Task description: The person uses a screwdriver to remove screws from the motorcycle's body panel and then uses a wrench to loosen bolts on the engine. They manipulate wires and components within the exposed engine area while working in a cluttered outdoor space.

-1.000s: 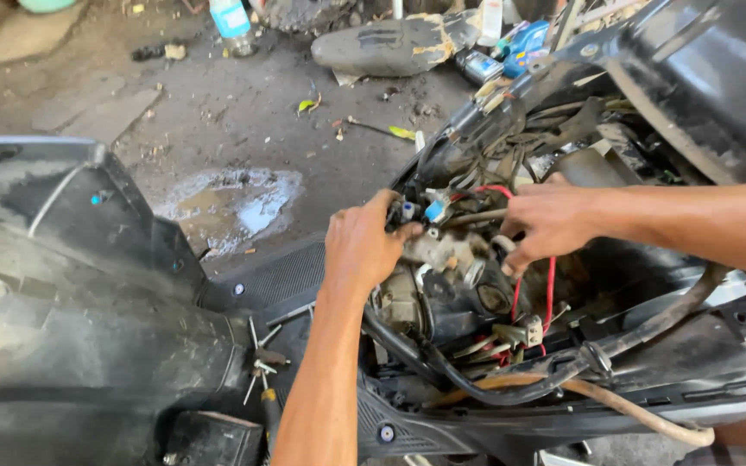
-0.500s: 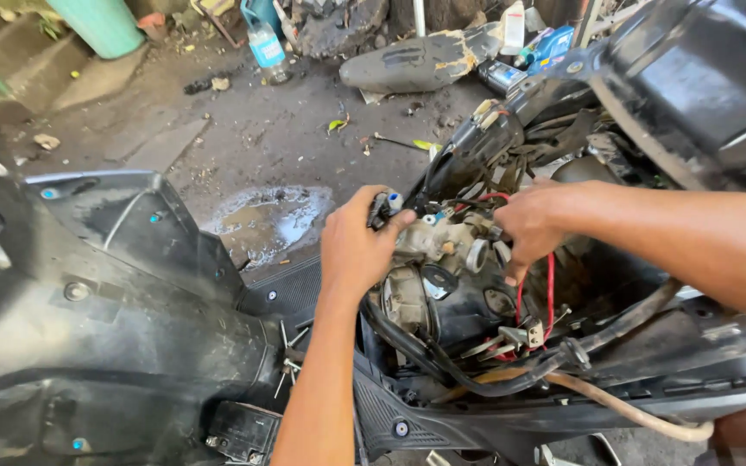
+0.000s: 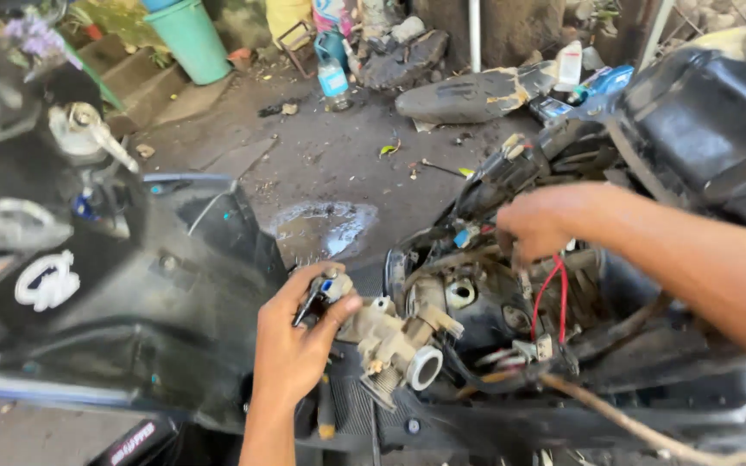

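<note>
Outdoor repair yard with stained concrete ground [image 3: 321, 155], puddle [image 3: 321, 226] at centre. Far left: green bucket [image 3: 190, 39] beside concrete steps; far centre: blue plastic bottle [image 3: 331, 76] standing upright, worn black seat [image 3: 468, 95] lying on the ground to its right. Left half filled by black body panels [image 3: 157, 328] of a scooter; right half by an opened scooter frame with exposed wiring.

Left hand [image 3: 300, 345], near centre: fingers curled and pressed around the left end of a grimy metal carburettor [image 3: 395, 341], thumb across its top; small silver-and-blue fitting just above the thumb. Carburettor held tilted, its round white-rimmed opening [image 3: 425, 367] facing near and right, lying between the black panels and the open engine bay, just left of the bay's rim.

Right hand [image 3: 541, 220], right of centre and farther: fingers bent downward over a bundle of black hoses and wires at the upper edge of the bay; whether pinching anything cannot be told, fingertips hidden among the cables. Red wires [image 3: 554, 289] looping down just below this hand. Brown cable [image 3: 641, 423] running along the near right edge.
</note>
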